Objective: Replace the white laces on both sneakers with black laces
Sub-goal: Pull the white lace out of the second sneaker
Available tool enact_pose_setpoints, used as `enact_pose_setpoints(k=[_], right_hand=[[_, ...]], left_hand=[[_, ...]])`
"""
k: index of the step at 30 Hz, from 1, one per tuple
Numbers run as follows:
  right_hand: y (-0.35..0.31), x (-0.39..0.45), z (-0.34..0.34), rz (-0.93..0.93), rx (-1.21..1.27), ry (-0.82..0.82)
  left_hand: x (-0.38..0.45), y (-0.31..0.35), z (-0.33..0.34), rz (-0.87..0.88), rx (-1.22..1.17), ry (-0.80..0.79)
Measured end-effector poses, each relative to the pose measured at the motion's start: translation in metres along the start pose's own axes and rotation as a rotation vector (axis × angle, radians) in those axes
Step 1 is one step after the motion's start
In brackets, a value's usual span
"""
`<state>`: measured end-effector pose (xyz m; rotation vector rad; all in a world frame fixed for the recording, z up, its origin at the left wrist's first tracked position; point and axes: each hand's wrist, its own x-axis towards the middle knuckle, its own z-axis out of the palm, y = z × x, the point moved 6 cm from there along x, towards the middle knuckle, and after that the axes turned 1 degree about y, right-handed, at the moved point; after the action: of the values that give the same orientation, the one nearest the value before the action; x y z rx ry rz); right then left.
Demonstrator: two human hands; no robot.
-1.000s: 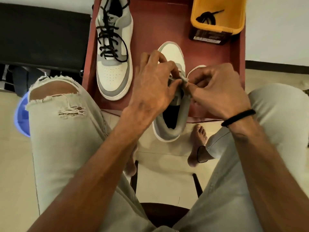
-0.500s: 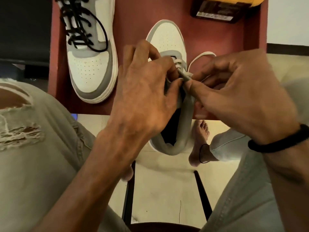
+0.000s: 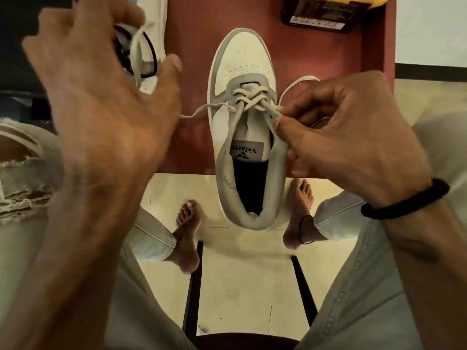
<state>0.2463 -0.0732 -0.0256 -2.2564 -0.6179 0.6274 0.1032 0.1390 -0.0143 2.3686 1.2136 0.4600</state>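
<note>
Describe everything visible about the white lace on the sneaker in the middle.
The white lace is a flat, cloth-like cord, off-white in this light. It remains threaded only through the eyelets nearest the toe of the grey-and-white sneaker, crossing there a few times; the eyelets nearer the heel are empty. One end runs left off the sneaker and up into the raised left hand, which pulls it. The other end loops out to the right on the red table, behind the right hand, which pinches the sneaker's eyelet edge.

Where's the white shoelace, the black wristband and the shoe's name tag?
white shoelace [image 3: 249, 100], head view, crossed part over the tongue.
black wristband [image 3: 404, 204], head view, middle of the band.
name tag [image 3: 246, 152], head view, label inside the sneaker.
</note>
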Motion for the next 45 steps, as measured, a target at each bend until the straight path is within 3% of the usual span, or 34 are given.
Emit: enact_pose_setpoints(k=[4, 8, 19, 25, 32, 39, 45], right_hand=[[-0.001, -0.001, 0.002, 0.001, -0.011, 0.008], [-0.002, 0.0, 0.005, 0.004, -0.053, 0.018], [0.0, 0.005, 0.008, -0.048, -0.093, 0.123], [-0.027, 0.003, 0.037, -0.357, -0.26, 0.129], [-0.042, -0.009, 0.045, -0.445, -0.511, 0.237], [-0.034, -0.017, 0.052, -0.432, -0.422, 0.155], [-0.015, -0.006, 0.033, -0.174, 0.052, 0.252]], left_hand=[[-0.022, 0.045, 0.018, 0.102, -0.005, -0.301], [-0.038, 0.049, 0.035, 0.094, -0.07, -0.423], [-0.021, 0.026, 0.039, 0.056, -0.148, -0.513], [-0.02, 0.022, 0.048, 0.15, -0.243, -0.524], [-0.035, 0.015, 0.045, 0.148, -0.344, -0.512], [-0.06, 0.021, 0.034, 0.129, -0.39, -0.476], [-0.07, 0.019, 0.031, 0.042, -0.525, -0.486]])
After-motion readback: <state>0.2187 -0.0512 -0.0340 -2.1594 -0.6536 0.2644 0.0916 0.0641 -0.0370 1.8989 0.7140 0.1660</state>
